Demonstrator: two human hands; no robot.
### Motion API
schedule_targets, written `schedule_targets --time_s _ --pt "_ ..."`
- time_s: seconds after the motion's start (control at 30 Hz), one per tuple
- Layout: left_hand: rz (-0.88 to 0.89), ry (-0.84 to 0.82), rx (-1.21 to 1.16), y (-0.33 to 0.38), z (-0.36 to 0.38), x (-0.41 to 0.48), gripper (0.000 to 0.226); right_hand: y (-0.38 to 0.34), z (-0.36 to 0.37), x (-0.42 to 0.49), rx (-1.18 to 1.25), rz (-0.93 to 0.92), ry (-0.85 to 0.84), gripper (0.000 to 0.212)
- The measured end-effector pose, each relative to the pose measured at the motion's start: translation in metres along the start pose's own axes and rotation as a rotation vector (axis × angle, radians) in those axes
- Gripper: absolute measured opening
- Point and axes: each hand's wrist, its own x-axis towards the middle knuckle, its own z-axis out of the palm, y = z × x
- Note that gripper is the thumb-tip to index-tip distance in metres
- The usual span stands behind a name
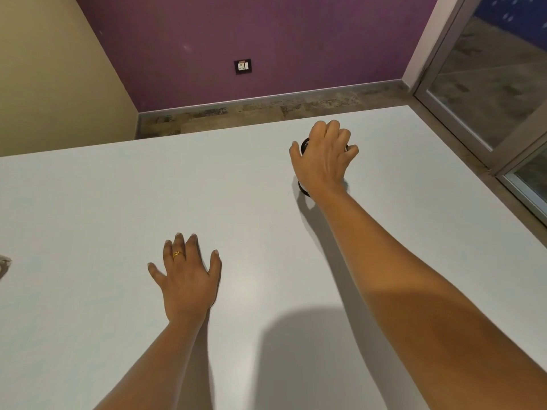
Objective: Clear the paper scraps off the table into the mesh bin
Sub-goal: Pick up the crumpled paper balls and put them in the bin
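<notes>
My right hand (324, 156) reaches to the far right part of the white table (118, 202) and covers a small black round object (304, 145), probably the mesh bin; only slivers of its dark rim and base show around the hand. Its fingers curl over the top of it. My left hand (186, 276) lies flat on the table near the middle, fingers spread, a gold ring on one finger, holding nothing. At the left edge of view a pale crumpled paper scrap (4, 263) is partly cut off.
The table's far edge runs across the view, with brown floor beyond it. A purple wall with a socket plate (243, 66) stands behind, a beige wall to the left, and a glass door frame (473, 122) on the right close to the table's corner.
</notes>
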Motion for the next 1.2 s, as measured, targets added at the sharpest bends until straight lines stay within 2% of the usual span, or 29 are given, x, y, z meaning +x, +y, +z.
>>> schedule_targets --time_s 0.1,0.23,0.33,0.43,0.5,0.67,0.87,1.1,1.2 --pt "0.003 0.004 0.002 0.000 0.001 0.000 0.051 -0.003 0.001 -0.016 0.017 -0.065 -0.002 0.034" --pt "0.001 0.005 0.000 0.000 0.000 0.000 0.051 -0.014 0.005 -0.055 0.196 -0.215 0.034 0.022" --pt "0.001 0.008 0.001 0.000 -0.001 -0.001 0.051 -0.016 0.019 -0.092 0.283 -0.295 -0.086 0.017" --pt "0.002 0.008 -0.001 0.000 -0.001 -0.001 0.051 -0.010 0.036 -0.123 0.245 -0.272 -0.338 0.029" --pt "0.001 0.010 -0.007 0.000 0.000 0.000 0.051 -0.005 0.046 -0.138 0.219 -0.253 -0.430 0.038" --pt "0.004 0.015 -0.021 -0.002 0.001 -0.001 0.051 0.000 0.052 -0.156 0.182 -0.260 -0.514 0.046" --pt "0.022 -0.024 -0.070 -0.005 -0.006 -0.006 0.053 -0.004 0.041 -0.162 0.103 -0.274 -0.521 0.048" --pt "0.078 -0.078 -0.226 -0.037 -0.026 -0.035 0.051 -0.031 0.019 -0.162 -0.044 -0.176 -0.742 0.055" --pt "0.070 -0.092 -0.210 -0.061 -0.039 -0.046 0.052 -0.058 0.011 -0.178 -0.099 -0.138 -0.808 0.061"
